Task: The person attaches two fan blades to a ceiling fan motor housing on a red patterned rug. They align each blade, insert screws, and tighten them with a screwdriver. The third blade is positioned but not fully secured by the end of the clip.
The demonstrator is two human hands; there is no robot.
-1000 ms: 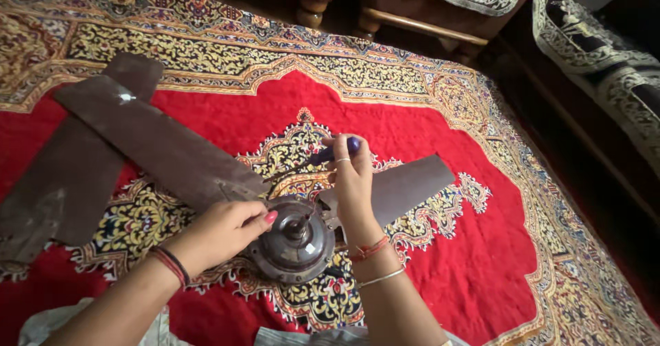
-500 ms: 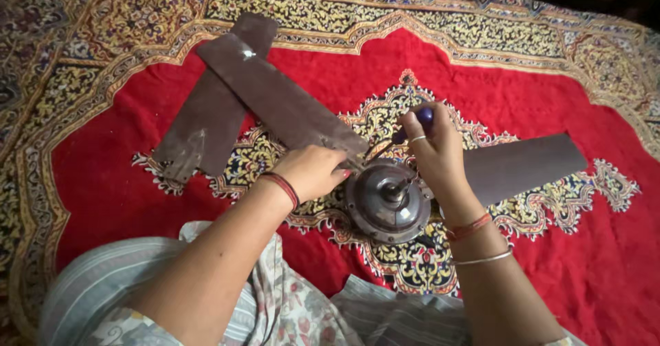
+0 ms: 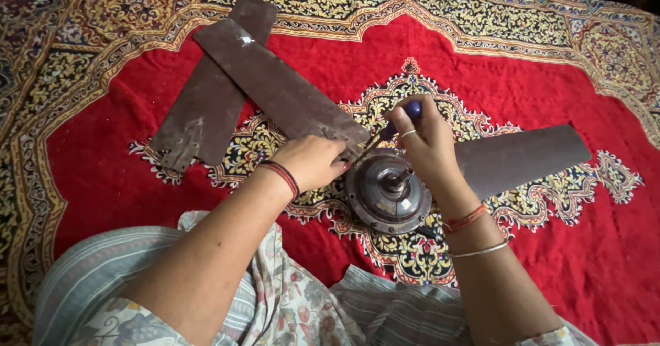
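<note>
Since half a second ago little has shifted: both hands stay at the fan's hub, mid-frame. Largest is the red patterned carpet (image 3: 550,78). On it lies the ceiling fan; its long brown blades (image 3: 275,85), reaching to the upper left and right, look stiff, thin, easily bent. Its round metal motor housing (image 3: 388,191) looks heavy; better held there. Left hand (image 3: 313,162) fingers clench the blade root; right hand (image 3: 426,140) grips a purple-handled screwdriver (image 3: 411,109).
</note>
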